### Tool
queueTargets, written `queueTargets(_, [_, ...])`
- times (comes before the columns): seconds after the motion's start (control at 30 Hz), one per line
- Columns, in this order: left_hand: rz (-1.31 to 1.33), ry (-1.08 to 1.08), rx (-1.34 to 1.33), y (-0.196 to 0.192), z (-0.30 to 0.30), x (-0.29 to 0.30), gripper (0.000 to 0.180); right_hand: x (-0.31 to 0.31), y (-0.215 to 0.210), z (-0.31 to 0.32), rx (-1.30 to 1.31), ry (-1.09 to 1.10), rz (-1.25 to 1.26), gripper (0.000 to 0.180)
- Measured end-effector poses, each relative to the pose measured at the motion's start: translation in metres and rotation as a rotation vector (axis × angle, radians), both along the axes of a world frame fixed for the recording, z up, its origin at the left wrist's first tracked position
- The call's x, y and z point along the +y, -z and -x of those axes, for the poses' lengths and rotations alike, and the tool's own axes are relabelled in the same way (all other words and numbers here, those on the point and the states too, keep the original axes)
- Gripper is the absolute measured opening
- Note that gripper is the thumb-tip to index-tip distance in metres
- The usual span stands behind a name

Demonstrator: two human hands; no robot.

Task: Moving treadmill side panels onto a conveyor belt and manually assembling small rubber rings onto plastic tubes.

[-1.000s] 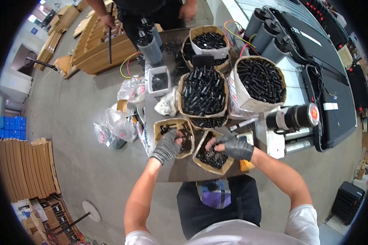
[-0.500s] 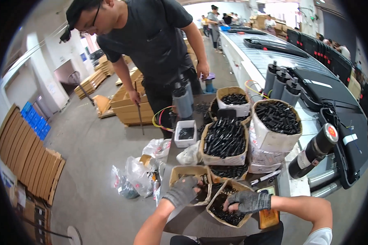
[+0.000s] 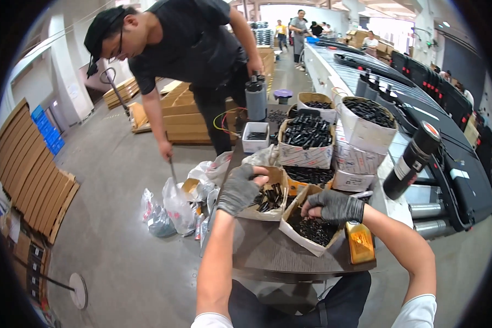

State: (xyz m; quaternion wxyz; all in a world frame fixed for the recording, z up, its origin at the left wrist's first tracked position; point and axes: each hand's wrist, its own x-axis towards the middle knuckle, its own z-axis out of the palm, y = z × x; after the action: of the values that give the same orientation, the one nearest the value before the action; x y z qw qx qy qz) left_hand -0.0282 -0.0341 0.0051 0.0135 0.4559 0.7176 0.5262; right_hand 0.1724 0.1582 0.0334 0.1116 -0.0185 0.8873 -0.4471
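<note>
My left hand (image 3: 239, 191), in a grey fingerless glove, is raised over the rim of an open carton (image 3: 263, 215). Black bolt-like pieces (image 3: 271, 198) lie inside that carton. Its thumb and fingertips are drawn together; whatever is between them is too small to make out. Beside it, my right hand (image 3: 338, 206), gloved alike, hovers with curled, pinched fingers over a second carton (image 3: 303, 239). Small dark ring-like parts (image 3: 314, 229) fill this one. The right fingertips are partly hidden, so what they hold cannot be seen.
Behind stand boxes of black parts (image 3: 307, 131) and a white tub (image 3: 255, 136). A yellow-orange container (image 3: 361, 243) lies right of my cartons, near a black cylinder (image 3: 413, 158). Plastic bags (image 3: 177, 205) rest on the floor at left, where a co-worker (image 3: 183, 46) bends with a stick.
My left hand has come up out of the bolt carton. My right hand stays at its carton, slightly raised. The co-worker has bent lower, bringing the stick to the bags. The view has shifted.
</note>
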Motion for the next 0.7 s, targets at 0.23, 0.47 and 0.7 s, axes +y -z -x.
queueTargets(0.23, [0.067, 0.111, -0.228, -0.014, -0.016, -0.02, 0.023, 0.005, 0.004, -0.003, -0.171, 0.031, 0.072, 0.026])
queueTargets(0.47, [-0.135, 0.123, -0.104, 0.001, -0.037, -0.037, 0.018, -0.011, 0.004, -0.004, 0.142, -0.148, -0.479, 0.027])
queueTargets(0.7, [-0.3, 0.107, -0.078, 0.012, -0.068, -0.03, 0.017, -0.074, -0.038, 0.006, 0.431, 0.242, -0.039, 0.032])
